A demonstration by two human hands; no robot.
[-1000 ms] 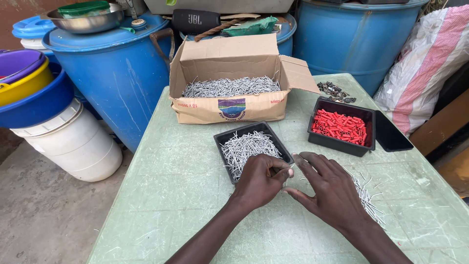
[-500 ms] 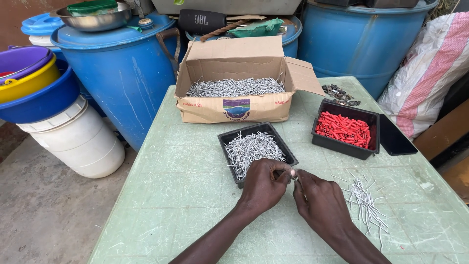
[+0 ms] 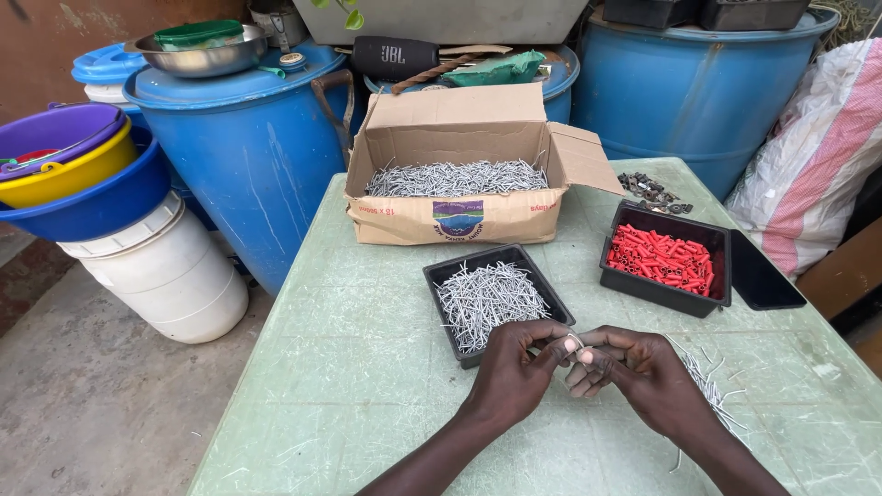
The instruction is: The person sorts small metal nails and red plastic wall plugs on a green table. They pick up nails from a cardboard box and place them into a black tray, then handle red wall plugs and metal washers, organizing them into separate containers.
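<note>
Head view looks down on a pale green table where the person's left hand and right hand meet fingertip to fingertip, pinching a small thin metal piece between them — too small to make out fully, though it looks like one of the nails. Both hands are closed in a fine pinch rather than a fist. They work just in front of the black tray of nails, kept within easy reach, while a loose scatter of nails lies by the right hand. The black tray of red plugs sits further right, and the open cardboard box of nails stands behind — bulk stock at the back, working supply close in.
</note>
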